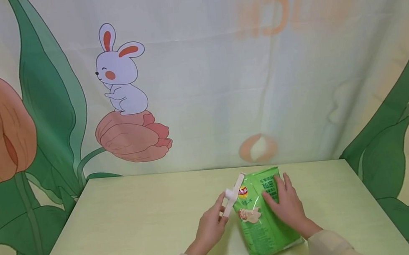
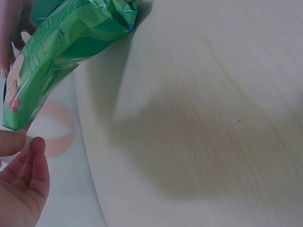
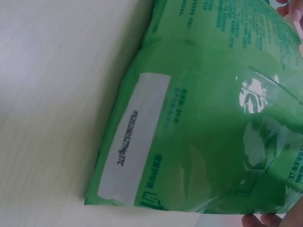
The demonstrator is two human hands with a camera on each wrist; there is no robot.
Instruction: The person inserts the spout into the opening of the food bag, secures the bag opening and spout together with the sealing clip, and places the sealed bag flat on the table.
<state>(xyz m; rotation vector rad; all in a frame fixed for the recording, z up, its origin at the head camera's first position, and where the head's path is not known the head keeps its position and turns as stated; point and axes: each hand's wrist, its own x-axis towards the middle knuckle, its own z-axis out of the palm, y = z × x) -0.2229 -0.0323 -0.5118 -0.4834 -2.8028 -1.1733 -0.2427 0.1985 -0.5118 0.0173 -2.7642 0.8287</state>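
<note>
A green chip bag (image 1: 264, 221) with teal print stands tilted over the right half of the table. My left hand (image 1: 210, 228) pinches a pale, narrow bag clip (image 1: 233, 195) with a white round knob on its side. The clip overlaps the bag's upper left edge. In the left wrist view, my left thumb and fingers (image 2: 23, 175) meet on a small white part of it, close by the bag's corner. My right hand (image 1: 289, 206) grips the bag at its right side, thumb across the front. The right wrist view shows the bag's face (image 3: 203, 118) with a white printed strip.
The pale wood-grain table (image 1: 125, 229) extends to the left of the bag and in front of the hands. Behind it hangs a light curtain (image 1: 199, 81) with a rabbit and tulips, close to the table's far edge.
</note>
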